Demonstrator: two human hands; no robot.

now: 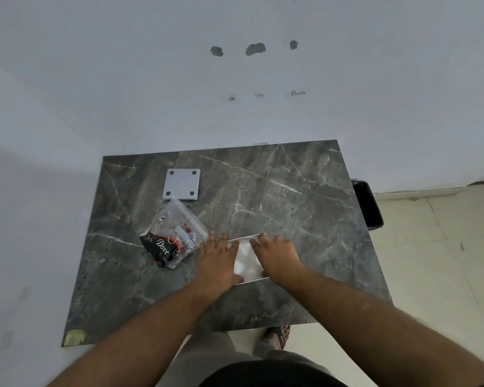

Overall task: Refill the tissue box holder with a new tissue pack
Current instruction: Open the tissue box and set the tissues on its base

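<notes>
Head view, steeply down over table (291, 191), seemingly close.

Holder (246, 258) on table (305, 208) between hands; pouch (173, 236) left, plate (181, 184) behind pouch.

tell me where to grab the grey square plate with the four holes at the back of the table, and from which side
Judging by its pose, the grey plate lies flat on the marble table, so there is nothing to pinch from above. Its near edge looks slightly raised beside the plastic bag; come from the clear far or right edge, slide fingertips under, thumb on top.
</notes>
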